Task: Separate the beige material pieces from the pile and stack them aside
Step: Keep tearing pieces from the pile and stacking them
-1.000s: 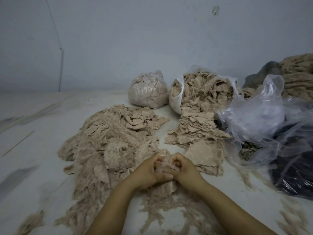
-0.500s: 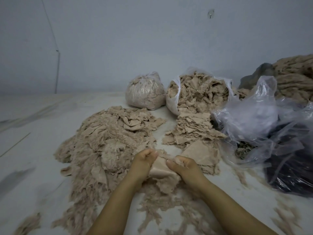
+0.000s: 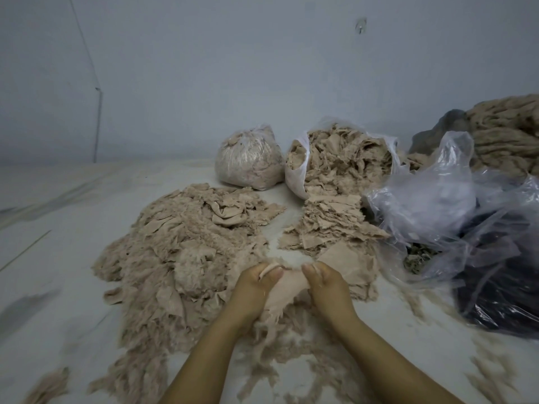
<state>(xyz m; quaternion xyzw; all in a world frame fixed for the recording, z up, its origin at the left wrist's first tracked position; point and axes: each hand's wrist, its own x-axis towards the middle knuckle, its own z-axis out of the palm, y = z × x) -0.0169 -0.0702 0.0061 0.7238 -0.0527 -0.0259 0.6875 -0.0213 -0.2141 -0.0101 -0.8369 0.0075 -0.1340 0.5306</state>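
Near the front middle of the pale floor, seen from the head camera, both hands hold one beige piece between them. The left hand has its grip pinched on the piece's left edge, thumb on top and fingers curled under; the right hand pinches the right edge the same way. The piece is stretched flat between them, its upper edge running left to right across the view and its lower end hanging toward the person, frayed and fluffy. Just left of the hands spreads the large loose pile of beige scraps. Just beyond the right hand lies the flat stack of layered pieces, its near sheets touching the hand's far side. Behind the stack an open white bag spills more scraps, with a tied clear bag to its left. Crumpled clear plastic and a dark bag sit toward the right edge.
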